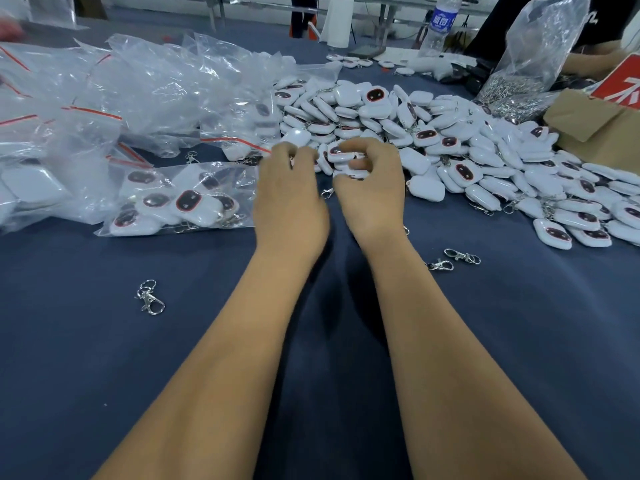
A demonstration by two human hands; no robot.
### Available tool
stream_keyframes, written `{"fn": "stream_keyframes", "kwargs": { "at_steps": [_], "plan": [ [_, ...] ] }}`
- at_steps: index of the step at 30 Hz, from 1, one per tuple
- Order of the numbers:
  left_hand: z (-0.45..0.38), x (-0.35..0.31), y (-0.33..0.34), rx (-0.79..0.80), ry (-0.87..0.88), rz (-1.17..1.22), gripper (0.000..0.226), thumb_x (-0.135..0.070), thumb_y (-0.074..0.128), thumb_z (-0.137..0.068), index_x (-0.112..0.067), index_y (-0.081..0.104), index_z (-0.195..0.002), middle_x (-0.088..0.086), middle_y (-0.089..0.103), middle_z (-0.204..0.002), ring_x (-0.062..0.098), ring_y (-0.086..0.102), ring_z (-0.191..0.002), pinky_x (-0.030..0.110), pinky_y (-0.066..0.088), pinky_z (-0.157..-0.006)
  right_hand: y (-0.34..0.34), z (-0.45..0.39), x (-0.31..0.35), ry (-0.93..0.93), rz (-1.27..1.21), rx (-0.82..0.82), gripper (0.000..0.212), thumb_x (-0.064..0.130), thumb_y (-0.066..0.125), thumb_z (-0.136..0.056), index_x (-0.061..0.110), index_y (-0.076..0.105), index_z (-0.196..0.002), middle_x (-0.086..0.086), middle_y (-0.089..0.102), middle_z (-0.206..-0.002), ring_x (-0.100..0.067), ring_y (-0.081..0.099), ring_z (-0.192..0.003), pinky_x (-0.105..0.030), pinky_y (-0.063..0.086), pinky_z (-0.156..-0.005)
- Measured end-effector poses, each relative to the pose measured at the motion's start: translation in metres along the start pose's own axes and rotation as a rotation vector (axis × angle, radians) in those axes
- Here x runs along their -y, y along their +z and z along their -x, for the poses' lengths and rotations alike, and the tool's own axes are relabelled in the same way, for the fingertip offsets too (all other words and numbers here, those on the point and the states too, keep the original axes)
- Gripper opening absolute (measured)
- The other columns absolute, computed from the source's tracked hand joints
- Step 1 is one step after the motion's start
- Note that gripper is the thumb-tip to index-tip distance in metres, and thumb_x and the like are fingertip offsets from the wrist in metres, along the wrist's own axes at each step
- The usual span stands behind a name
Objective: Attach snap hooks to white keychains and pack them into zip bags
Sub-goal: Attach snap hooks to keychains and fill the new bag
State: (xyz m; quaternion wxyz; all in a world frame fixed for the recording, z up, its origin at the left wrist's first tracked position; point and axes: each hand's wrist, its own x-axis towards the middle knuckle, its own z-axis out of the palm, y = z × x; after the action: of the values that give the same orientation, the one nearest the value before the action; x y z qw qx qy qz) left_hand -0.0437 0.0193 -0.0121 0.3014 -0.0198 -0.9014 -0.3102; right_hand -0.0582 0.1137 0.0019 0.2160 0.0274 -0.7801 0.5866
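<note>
A big heap of white keychains (450, 140) with dark oval faces covers the blue table from the middle to the right. My right hand (372, 188) grips several white keychains (346, 157) at the heap's near edge, and a snap hook (327, 192) dangles below them. My left hand (291, 199) is beside it with curled fingers at the same bunch; what it pinches is hidden. A filled zip bag (180, 202) lies just to the left. Loose snap hooks (149, 297) lie on the cloth, with a pair of them (453, 259) on the right.
Empty zip bags with red strips (104, 98) pile up on the left. At the back right stand a clear bag of metal hooks (526, 74), a cardboard box (599, 126) and a water bottle (440, 26). Another person's arm (595, 57) is at the far right.
</note>
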Motion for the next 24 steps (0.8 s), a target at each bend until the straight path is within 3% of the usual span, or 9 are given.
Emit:
{"fn": "stream_keyframes", "kwargs": {
  "at_steps": [2,4,7,10,14,16,19,24],
  "plan": [
    [0.003,-0.019,0.003,0.07,-0.182,0.511,0.047,0.002,0.05,-0.084,-0.016,0.056,-0.128,0.0,0.056,-0.127,0.016,0.052,-0.112,0.019,0.042,-0.094,0.002,0.002,0.006,0.09,-0.189,0.027,0.037,-0.007,0.051,-0.076,0.021,0.065,-0.096,-0.012,0.064,-0.106,-0.005,0.058,-0.072,-0.016,0.045,-0.066],
    [0.008,-0.029,0.007,0.138,-0.387,0.858,0.039,-0.001,0.053,-0.086,-0.021,0.063,-0.118,0.001,0.066,-0.118,0.017,0.063,-0.106,0.028,0.051,-0.092,0.003,0.004,0.009,0.186,-0.367,0.051,0.033,-0.006,0.051,-0.077,0.017,0.066,-0.095,-0.006,0.067,-0.091,-0.007,0.062,-0.071,-0.021,0.051,-0.068],
    [0.004,-0.02,0.01,0.173,-0.428,0.824,0.034,0.002,0.051,-0.083,-0.017,0.07,-0.105,0.01,0.07,-0.109,0.028,0.066,-0.105,0.048,0.053,-0.094,0.001,0.006,0.009,0.311,-0.607,0.097,0.023,0.002,0.053,-0.075,0.011,0.064,-0.094,-0.002,0.066,-0.076,-0.015,0.062,-0.068,-0.028,0.052,-0.063],
    [-0.003,-0.002,0.007,0.207,-0.418,0.732,0.031,-0.001,0.054,-0.085,-0.018,0.072,-0.103,0.002,0.073,-0.099,0.024,0.068,-0.097,0.049,0.054,-0.091,0.0,0.005,0.009,0.376,-0.694,0.091,0.023,-0.005,0.045,-0.086,0.008,0.059,-0.099,0.001,0.061,-0.064,-0.01,0.057,-0.054,-0.023,0.045,-0.051],
    [-0.006,0.009,0.003,0.15,-0.361,0.51,0.019,-0.013,0.06,-0.087,-0.022,0.073,-0.098,-0.01,0.071,-0.084,0.014,0.065,-0.079,0.034,0.054,-0.077,0.004,0.004,0.005,0.411,-0.622,0.098,0.028,-0.009,0.046,-0.086,0.012,0.06,-0.097,-0.007,0.059,-0.094,-0.017,0.054,-0.076,-0.032,0.048,-0.076],
    [-0.007,0.008,0.001,0.133,-0.392,0.618,0.018,-0.012,0.062,-0.088,-0.016,0.075,-0.101,-0.005,0.074,-0.088,0.014,0.069,-0.084,0.03,0.054,-0.079,0.007,0.004,0.003,0.401,-0.56,0.132,0.027,-0.008,0.051,-0.087,0.014,0.059,-0.101,-0.008,0.06,-0.104,-0.017,0.057,-0.084,-0.028,0.048,-0.078],
    [-0.009,0.006,0.0,0.108,-0.461,0.813,0.019,-0.008,0.061,-0.091,-0.013,0.074,-0.104,-0.001,0.075,-0.091,0.007,0.069,-0.081,0.019,0.052,-0.074,0.01,0.004,-0.001,0.363,-0.483,0.135,0.028,-0.003,0.056,-0.091,0.014,0.057,-0.114,-0.006,0.064,-0.106,-0.012,0.06,-0.081,-0.017,0.049,-0.067],
    [-0.014,0.004,0.0,0.107,-0.612,1.046,0.014,-0.007,0.062,-0.093,-0.017,0.07,-0.088,-0.006,0.07,-0.072,0.003,0.059,-0.061,0.018,0.048,-0.058,0.008,0.001,-0.007,0.398,-0.493,0.034,0.019,0.008,0.061,-0.095,0.012,0.055,-0.113,-0.007,0.063,-0.099,-0.013,0.06,-0.074,-0.03,0.054,-0.08]
  ]
}}
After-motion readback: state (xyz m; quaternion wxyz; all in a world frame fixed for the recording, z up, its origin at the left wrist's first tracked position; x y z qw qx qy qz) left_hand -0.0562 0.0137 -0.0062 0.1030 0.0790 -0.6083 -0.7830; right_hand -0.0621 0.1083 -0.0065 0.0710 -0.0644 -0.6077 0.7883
